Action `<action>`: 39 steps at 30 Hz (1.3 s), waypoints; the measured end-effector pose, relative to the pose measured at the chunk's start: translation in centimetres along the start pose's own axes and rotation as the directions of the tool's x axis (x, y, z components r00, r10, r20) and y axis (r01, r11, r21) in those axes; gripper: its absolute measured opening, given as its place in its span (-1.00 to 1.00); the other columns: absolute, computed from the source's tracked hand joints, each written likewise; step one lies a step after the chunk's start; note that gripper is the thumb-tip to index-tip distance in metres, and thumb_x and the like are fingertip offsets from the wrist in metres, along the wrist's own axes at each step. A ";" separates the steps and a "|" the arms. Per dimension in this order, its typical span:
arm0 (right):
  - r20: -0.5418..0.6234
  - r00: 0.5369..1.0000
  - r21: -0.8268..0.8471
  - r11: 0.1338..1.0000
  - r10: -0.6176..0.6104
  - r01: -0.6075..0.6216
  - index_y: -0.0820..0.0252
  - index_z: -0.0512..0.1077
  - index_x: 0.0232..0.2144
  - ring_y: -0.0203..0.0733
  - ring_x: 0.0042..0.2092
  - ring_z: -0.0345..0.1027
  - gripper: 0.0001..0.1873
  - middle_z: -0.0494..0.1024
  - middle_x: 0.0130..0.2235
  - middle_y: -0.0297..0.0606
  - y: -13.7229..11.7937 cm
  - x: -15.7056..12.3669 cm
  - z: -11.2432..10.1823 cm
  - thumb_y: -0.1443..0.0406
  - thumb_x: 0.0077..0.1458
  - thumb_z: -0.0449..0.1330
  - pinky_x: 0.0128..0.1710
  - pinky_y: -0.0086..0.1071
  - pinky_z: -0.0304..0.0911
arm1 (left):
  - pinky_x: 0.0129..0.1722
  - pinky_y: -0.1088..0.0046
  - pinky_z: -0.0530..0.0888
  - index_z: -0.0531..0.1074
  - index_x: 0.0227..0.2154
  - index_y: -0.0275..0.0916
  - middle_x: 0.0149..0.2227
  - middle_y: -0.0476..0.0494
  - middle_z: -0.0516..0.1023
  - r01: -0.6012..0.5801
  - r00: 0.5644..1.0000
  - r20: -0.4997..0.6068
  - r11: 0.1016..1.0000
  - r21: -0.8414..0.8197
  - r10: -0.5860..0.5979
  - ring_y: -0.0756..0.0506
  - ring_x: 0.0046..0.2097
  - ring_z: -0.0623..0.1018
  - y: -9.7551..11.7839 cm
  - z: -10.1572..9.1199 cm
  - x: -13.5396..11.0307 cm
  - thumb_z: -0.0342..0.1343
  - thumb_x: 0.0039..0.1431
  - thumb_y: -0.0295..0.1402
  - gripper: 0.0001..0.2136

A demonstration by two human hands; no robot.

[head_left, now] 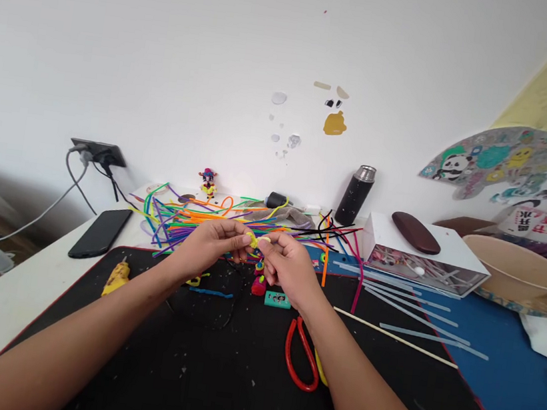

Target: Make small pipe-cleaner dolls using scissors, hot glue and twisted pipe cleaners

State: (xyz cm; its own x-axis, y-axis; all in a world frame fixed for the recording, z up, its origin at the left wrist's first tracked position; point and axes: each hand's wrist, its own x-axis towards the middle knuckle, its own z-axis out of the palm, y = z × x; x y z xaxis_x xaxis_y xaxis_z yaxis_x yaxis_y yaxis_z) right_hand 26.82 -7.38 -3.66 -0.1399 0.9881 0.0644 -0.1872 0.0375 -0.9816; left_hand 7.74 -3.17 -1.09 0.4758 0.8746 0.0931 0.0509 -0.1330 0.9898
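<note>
Both of my hands meet above the black mat [211,372], pinching one small yellow pipe-cleaner piece [255,239] between them. My left hand [212,244] grips its left end with closed fingers. My right hand [288,264] pinches its right end. Behind them lies a heap of coloured pipe cleaners [201,219]. Below the hands sit a red and pink bit [259,285], a blue pipe-cleaner strip [211,292] and a small teal block [278,299].
Red-handled scissors [301,353] lie by my right forearm. A yellow glue gun [116,276] and a black phone [101,231] are at left. Clear glue sticks [406,306], a thin wooden stick [394,337], a white box [423,255], a black flask [355,195] and a bowl [516,274] stand at right.
</note>
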 end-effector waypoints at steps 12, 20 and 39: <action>0.090 0.996 -0.173 0.985 0.002 0.014 0.15 0.42 -0.32 -0.40 -0.71 0.15 -0.67 0.33 -0.64 -0.58 0.8 0.2 -0.1 0.02 0.14 0.30 -0.69 -0.50 0.01 | -0.41 0.44 0.49 0.59 -0.33 -0.20 -0.44 -0.07 0.63 -0.067 0.997 0.062 0.870 0.488 0.042 -0.11 -0.42 0.60 1.2 -0.9 -0.9 0.21 0.25 -0.16 -0.79; 0.060 0.998 -0.213 0.976 -0.035 0.047 0.14 0.42 -0.28 -0.39 -0.71 0.16 -0.67 0.33 -0.65 -0.58 1.7 0.4 0.1 0.01 0.19 0.28 -0.69 -0.50 0.02 | -0.40 0.43 0.48 0.60 -0.31 -0.19 -0.46 -0.07 0.63 -0.069 0.997 0.054 0.860 0.506 0.049 -0.12 -0.43 0.60 0.8 -0.9 -0.6 0.21 0.25 -0.17 -0.80; 0.016 0.998 0.008 0.998 -0.066 0.066 0.11 0.45 -0.14 -0.39 -0.69 0.15 -0.58 0.38 -0.60 -0.56 -0.3 0.0 -0.1 -0.04 0.14 0.33 -0.69 -0.51 -0.02 | -0.44 0.48 0.47 0.60 -0.42 -0.27 -0.47 -0.13 0.65 0.128 0.991 0.035 0.987 -0.094 -0.125 -0.04 -0.47 0.56 0.2 -0.6 0.1 0.50 -0.03 -0.03 -0.62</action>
State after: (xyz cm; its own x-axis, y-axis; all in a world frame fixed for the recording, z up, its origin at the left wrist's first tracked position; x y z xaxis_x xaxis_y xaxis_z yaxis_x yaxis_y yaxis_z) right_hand 26.98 -7.38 -3.36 -0.1428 0.9809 0.1321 -0.2041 0.1014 -0.9737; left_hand 7.26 -2.84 -0.81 0.4959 0.8676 -0.0356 0.0287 0.0246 0.9993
